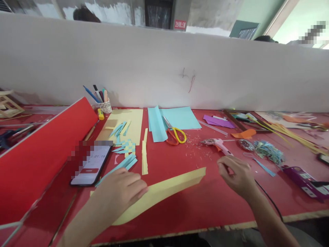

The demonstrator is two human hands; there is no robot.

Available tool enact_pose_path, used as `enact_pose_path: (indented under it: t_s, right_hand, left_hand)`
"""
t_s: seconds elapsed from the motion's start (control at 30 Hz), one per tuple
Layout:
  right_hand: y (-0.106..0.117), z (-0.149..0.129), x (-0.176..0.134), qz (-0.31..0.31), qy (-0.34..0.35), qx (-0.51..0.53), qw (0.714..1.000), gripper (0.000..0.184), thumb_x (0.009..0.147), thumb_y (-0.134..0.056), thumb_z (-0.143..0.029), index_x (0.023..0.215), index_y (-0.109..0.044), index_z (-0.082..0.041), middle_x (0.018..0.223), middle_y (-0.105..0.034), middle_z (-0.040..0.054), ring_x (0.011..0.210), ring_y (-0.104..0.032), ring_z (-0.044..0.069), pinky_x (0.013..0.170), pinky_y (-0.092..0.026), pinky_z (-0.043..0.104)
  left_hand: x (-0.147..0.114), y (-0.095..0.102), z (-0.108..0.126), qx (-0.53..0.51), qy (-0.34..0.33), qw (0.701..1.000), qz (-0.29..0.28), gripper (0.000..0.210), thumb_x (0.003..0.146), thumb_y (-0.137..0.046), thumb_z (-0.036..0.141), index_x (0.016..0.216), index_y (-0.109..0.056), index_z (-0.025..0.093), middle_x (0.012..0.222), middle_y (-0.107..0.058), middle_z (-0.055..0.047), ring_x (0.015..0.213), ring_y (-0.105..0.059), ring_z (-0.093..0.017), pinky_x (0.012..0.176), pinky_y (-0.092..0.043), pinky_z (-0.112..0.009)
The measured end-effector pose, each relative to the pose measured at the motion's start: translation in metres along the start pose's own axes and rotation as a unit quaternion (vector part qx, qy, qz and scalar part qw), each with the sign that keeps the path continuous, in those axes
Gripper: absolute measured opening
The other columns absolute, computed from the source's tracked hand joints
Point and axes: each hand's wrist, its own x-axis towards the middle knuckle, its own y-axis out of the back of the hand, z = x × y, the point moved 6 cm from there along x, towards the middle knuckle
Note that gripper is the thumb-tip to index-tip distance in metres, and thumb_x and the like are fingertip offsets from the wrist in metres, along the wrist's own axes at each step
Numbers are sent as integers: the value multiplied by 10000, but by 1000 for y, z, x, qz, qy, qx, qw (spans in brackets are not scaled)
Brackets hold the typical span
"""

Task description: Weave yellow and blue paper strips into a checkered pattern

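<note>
My left hand [123, 192] pinches a long yellow paper strip [169, 187] near its left part. The strip has a lengthwise crease, and its right end sticks up over the red table. To the right of that end, apart from it, my right hand [238, 175] is held with curled fingers; nothing shows in them. Just beyond it lies a pink glue gun [218, 144]. Scissors [176, 132] with red and yellow handles rest partly on blue paper [180, 118]. Left of them are a narrow yellow strip [144, 154] and a woven blue-and-yellow paper piece [128, 147].
A phone [92, 164] lies left of my left hand, beside a slanted red board [46, 154]. A pen cup [105, 105] stands by the white partition [144, 65]. On the right are a purple device [304, 181], shredded paper [268, 151] and a dark cord [269, 199].
</note>
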Motion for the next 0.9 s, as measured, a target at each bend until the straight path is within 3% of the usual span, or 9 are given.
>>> enact_pose_path:
  t_s: [0.07,0.17,0.3,0.37,0.47,0.57,0.67,0.8,0.9]
  right_hand:
    - [-2,-17,6,-9,12,58,998,162,792,-382,-162,705,-516,-185,617,-593,33,591,-547,139,590,-416,245]
    - [-22,-55,11,-122,101,129,979,184,793,-491,-311,889,-558,-168,830,-636,65,795,-572,171,790,-410,310]
    - [-46,-75,8,-227,162,164,946,344,911,-321,-220,648,-540,-187,568,-574,-26,544,-490,97,774,-386,277]
    - [-53,-68,6,-244,138,154,948,422,928,-278,-248,591,-522,-177,523,-547,-17,497,-447,98,634,-376,238]
    - [-56,-54,-1,-235,107,136,956,445,933,-257,-298,614,-539,-167,558,-571,13,510,-450,109,542,-327,227]
    - [-56,-48,-9,-227,92,127,961,460,935,-240,-307,616,-539,-164,555,-570,21,507,-448,114,518,-307,224]
    - [-54,-47,-13,-231,79,120,962,445,933,-246,-298,625,-539,-166,563,-576,23,511,-456,117,516,-307,222]
    - [-51,-45,-14,-237,59,115,963,391,922,-286,-263,638,-538,-169,566,-579,18,515,-471,117,524,-320,216]
    - [-53,-45,-14,-235,55,111,964,339,900,-327,-224,638,-535,-170,560,-573,16,519,-476,119,525,-323,215]
  left_hand:
    - [6,-6,10,1,-11,1000,-3,439,915,-245,134,571,-512,197,496,-519,34,460,-443,-116,507,-278,-275]
    - [13,-10,25,8,-42,999,22,424,907,-249,111,570,-493,196,491,-498,37,451,-417,-123,504,-274,-275]
    - [6,-8,17,17,-29,999,26,445,917,-221,130,561,-478,202,476,-491,49,442,-427,-120,526,-309,-266]
    - [-7,-6,-7,20,30,999,28,407,923,-245,193,622,-519,211,524,-551,49,493,-496,-116,587,-362,-257]
    - [-42,-5,-64,98,211,971,56,301,901,-303,326,988,-555,185,896,-659,-50,839,-600,-199,728,-433,-301]
    - [-80,-21,-113,152,379,913,9,382,882,-299,309,1190,-441,133,1149,-571,-130,1091,-508,-289,910,-385,-430]
    - [-100,-45,-136,131,430,892,-46,413,882,-263,324,1214,-416,132,1137,-584,-167,1110,-497,-335,926,-333,-567]
    - [-95,-43,-131,142,421,896,10,433,888,-264,334,1272,-334,145,1164,-564,-180,1107,-492,-349,915,-292,-628]
    - [-73,-28,-102,140,364,918,71,433,898,-269,304,1296,-280,135,1210,-516,-176,1146,-454,-307,954,-291,-556]
